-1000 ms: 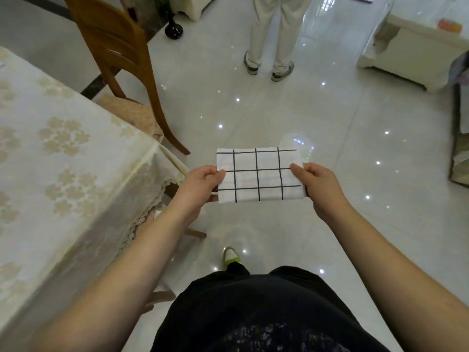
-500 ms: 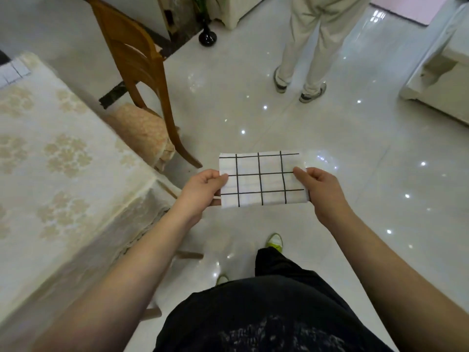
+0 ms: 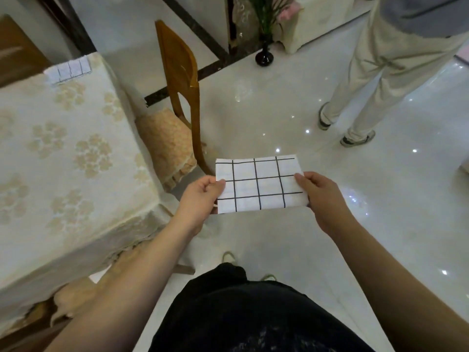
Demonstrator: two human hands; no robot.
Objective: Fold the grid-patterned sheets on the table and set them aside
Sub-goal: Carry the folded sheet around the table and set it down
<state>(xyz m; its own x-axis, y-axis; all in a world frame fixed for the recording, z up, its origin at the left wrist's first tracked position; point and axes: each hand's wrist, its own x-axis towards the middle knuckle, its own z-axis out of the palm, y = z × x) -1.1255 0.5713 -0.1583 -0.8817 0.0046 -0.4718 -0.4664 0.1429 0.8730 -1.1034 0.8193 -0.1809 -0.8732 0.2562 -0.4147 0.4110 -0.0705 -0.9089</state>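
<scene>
Folded sheet (image 3: 260,185) (gridded) between hands

Folded grid sheet (image 3: 260,185) held flat midair, another sheet (image 3: 68,70) on table corner

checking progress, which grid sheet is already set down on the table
The small grid sheet at the table's far corner; the other is held by both hands.

A cloth-covered table (image 3: 76,158) (floral print) carries one folded grid sheet (image 3: 68,70) at its far corner.
</scene>
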